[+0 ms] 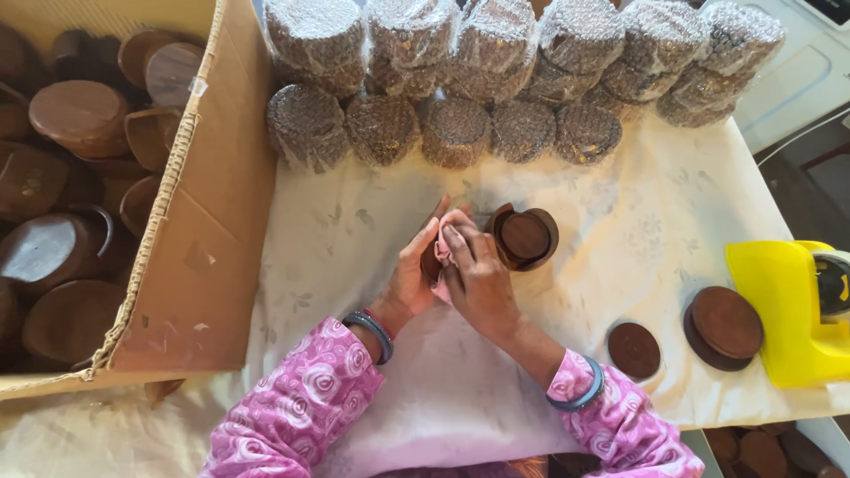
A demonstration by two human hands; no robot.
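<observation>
My left hand (413,276) and my right hand (478,276) meet at the middle of the table. Between them they hold a small dark wooden disc (431,263), mostly hidden, with a pale pink cloth (446,252) pressed onto it by my right fingers. Just to the right of the hands lies a round wooden holder with discs inside (524,236). Both sleeves are pink with a floral print, and each wrist has bangles.
A big cardboard box (212,221) full of wooden pieces stands at the left. Several bubble-wrapped bundles (456,131) line the far side of the white tablecloth (620,221). At the right lie a single disc (634,350), a stacked wooden coaster (723,326) and a yellow tape dispenser (792,310).
</observation>
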